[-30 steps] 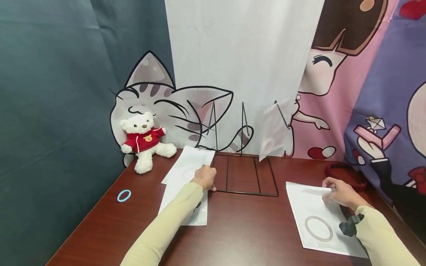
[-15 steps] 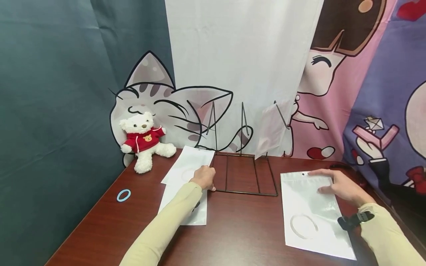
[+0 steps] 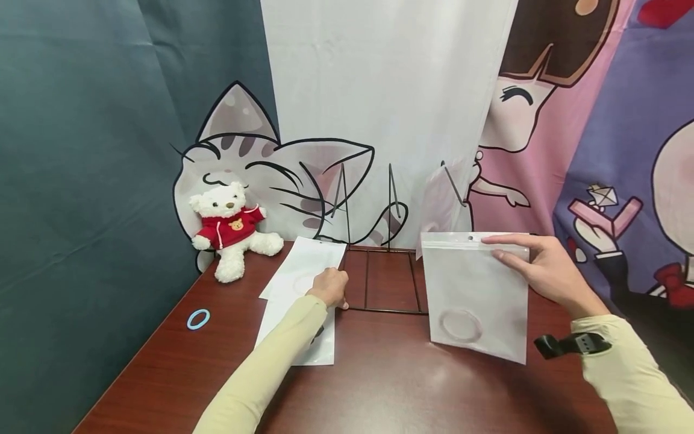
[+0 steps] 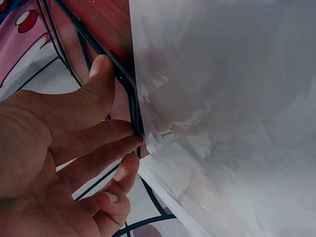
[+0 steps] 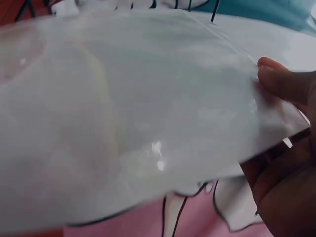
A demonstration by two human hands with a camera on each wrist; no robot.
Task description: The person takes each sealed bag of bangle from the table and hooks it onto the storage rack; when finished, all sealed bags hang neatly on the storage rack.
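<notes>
My right hand (image 3: 558, 271) pinches the top edge of a white zip bag (image 3: 477, 280), just right of its hanging hole. A pale ring (image 3: 461, 325) shows through the bag's lower part. The bag hangs upright over the table, in front of the right side of a black wire rack (image 3: 387, 311). In the right wrist view the thumb lies across the bag (image 5: 148, 98). My left hand (image 3: 329, 286) grips the rack's left side, with thumb and fingertips on the black wire (image 4: 132, 106) in the left wrist view.
Two overlapping white bags (image 3: 311, 256) lie left of the rack, partly under my left arm. Another bag (image 3: 440, 202) hangs on the rack's right hook. A white teddy bear (image 3: 237, 224) sits at the back left, and a blue ring (image 3: 191, 325) lies near the left edge.
My right hand has lifted the zip bag off the table, tilting it upright and bringing it left toward the rack. The left hand has stayed on the rack.
</notes>
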